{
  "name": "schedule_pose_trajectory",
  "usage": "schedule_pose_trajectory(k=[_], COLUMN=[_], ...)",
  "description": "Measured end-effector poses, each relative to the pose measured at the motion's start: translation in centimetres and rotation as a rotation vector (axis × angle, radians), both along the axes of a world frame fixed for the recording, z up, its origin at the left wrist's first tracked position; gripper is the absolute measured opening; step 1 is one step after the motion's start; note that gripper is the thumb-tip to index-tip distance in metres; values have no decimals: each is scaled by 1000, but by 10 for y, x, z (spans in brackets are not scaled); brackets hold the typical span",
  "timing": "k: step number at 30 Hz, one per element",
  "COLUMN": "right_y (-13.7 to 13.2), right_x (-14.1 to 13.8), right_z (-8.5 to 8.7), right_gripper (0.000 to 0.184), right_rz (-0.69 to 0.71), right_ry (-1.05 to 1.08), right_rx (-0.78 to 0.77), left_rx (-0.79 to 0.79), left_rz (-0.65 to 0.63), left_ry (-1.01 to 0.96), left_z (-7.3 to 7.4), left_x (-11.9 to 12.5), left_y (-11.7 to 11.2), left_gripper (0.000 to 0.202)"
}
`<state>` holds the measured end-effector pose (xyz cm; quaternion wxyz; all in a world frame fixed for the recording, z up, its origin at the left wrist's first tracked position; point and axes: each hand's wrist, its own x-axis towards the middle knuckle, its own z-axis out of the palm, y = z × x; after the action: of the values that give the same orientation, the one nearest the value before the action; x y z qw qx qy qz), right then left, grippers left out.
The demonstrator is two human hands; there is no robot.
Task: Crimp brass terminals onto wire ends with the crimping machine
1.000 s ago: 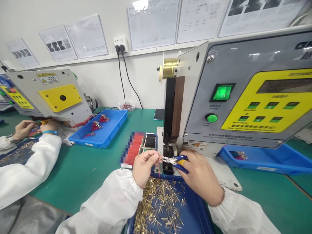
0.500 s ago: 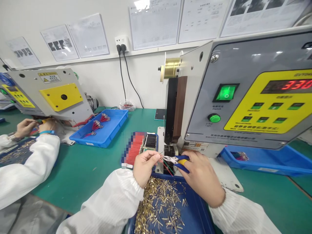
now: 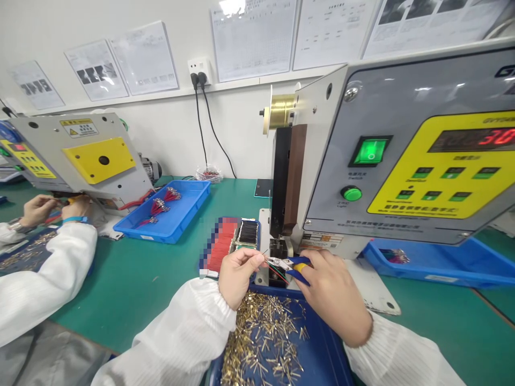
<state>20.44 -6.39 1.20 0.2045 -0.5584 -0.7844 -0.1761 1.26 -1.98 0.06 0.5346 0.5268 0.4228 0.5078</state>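
Observation:
Between thumb and fingers my left hand [image 3: 238, 274] pinches thin wires [image 3: 277, 271], with red and green strands trailing down to the right. My right hand [image 3: 336, 297] is wrapped round blue-handled pliers [image 3: 285, 262] with a yellow part at the grip. The pliers' jaws reach the left fingertips; what exactly sits between them is too small to tell. Both hands are just in front of the tooling [image 3: 278, 248] at the base of the grey machine [image 3: 322, 134]. Below them is a dark blue tray [image 3: 322, 343] holding many small brass-coloured terminals [image 3: 261, 338].
Red and black wires [image 3: 247, 231] lie bundled behind my left hand. Blue trays stand at left [image 3: 177, 230] and right [image 3: 434, 273], holding finished-looking wire bunches. A co-worker's hands [image 3: 76, 208] work at another machine [image 3: 80, 145] on the left. A brass wire spool [image 3: 281, 111] sits above.
The wire ends below the pliers have shifted slightly to the right. The red display reads differently. Both hands keep nearly the same place and grip.

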Motion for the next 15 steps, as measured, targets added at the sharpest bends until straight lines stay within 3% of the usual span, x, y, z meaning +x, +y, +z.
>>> schedule_pose_trajectory(k=[15], right_y=[-2], right_x=[-6], right_z=[1], right_gripper=[10], right_rz=[-19], right_ry=[25], right_rx=[31], left_rx=[9], left_rz=[5], left_ry=[-5], left_z=[1], left_x=[0], left_y=[-1], left_gripper=[21])
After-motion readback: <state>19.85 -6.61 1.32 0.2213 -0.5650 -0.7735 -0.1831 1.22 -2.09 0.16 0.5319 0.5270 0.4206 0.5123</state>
